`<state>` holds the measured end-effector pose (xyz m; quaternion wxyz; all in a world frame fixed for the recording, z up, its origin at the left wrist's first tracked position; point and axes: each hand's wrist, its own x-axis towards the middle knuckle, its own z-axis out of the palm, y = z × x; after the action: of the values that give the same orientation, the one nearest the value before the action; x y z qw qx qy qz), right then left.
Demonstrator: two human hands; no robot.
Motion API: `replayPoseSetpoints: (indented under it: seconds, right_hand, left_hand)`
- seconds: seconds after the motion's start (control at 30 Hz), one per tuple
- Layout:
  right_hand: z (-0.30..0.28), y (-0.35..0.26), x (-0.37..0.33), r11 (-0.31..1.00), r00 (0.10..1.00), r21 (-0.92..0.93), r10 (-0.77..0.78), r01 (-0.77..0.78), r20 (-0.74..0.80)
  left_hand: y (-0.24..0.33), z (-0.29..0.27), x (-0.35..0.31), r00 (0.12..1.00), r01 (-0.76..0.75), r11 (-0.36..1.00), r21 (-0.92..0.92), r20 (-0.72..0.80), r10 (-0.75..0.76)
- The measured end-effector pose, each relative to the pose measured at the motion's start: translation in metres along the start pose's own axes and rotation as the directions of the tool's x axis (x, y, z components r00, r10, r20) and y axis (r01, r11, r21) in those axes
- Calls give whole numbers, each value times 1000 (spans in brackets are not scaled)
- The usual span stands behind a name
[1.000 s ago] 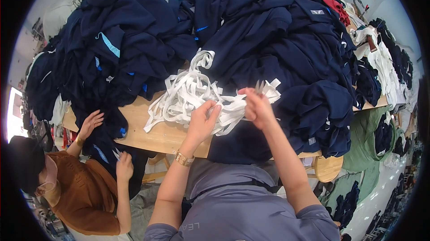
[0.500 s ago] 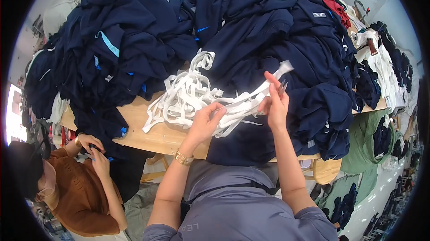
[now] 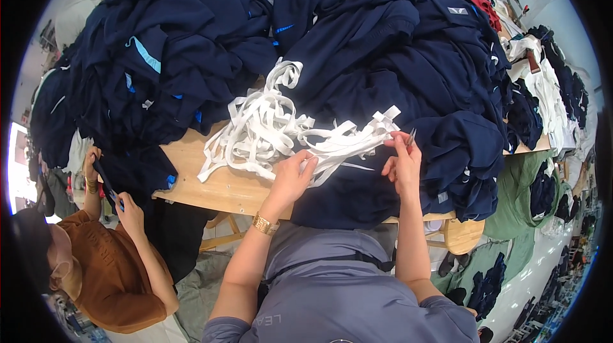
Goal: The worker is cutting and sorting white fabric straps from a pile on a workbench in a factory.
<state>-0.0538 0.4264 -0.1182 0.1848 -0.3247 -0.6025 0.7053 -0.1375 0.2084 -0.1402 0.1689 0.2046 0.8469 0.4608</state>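
My left hand (image 3: 292, 179) is closed, with thumb and fingers pinching a bundle of white fabric strips (image 3: 338, 146) near its lower end. The bundle runs to the right, its loose ends fanned out. At those ends, the thumb and forefinger of my right hand (image 3: 403, 163) touch a strip, while the other fingers curl. Small pointed metal snips (image 3: 412, 135) stick out from the same hand; their grip end is hidden. To the left lies a tangled heap of white strips (image 3: 258, 131), linked to the bundle by loops.
Piles of navy garments (image 3: 357, 43) cover most of the wooden table (image 3: 211, 186). At the left, a person in a brown shirt (image 3: 115, 266) holds up a dark cloth strip. A green fabric sack (image 3: 517, 196) stands on the right, by a wooden stool (image 3: 464, 238).
My right hand has moved slightly right and down, and the strip ends have dropped lower and to the left. The person at the left has raised one hand, stretching the dark strip.
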Motion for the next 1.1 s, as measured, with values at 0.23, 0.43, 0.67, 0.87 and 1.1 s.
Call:
replayPoseSetpoints:
  seconds: [0.23,0.43,0.67,0.87,1.1]
  right_hand:
    - [14,7,-13,967,894,-86,256,-241,368]
    - [49,59,-48,858,682,-66,449,-509,577]
    - [63,60,-42,869,684,1,389,-494,617]
    - [64,58,-36,895,699,-23,363,-445,616]
    - [65,59,-39,904,717,15,329,-427,614]
  left_hand:
    - [-8,1,1,999,-30,1000,-3,-25,30]
    - [-15,7,5,1000,2,996,-85,-8,-3]
    - [-18,8,0,999,31,988,-149,49,-23]
    - [-2,5,-2,997,25,969,-246,83,-5]
    - [-5,5,0,992,71,925,-373,125,-26]
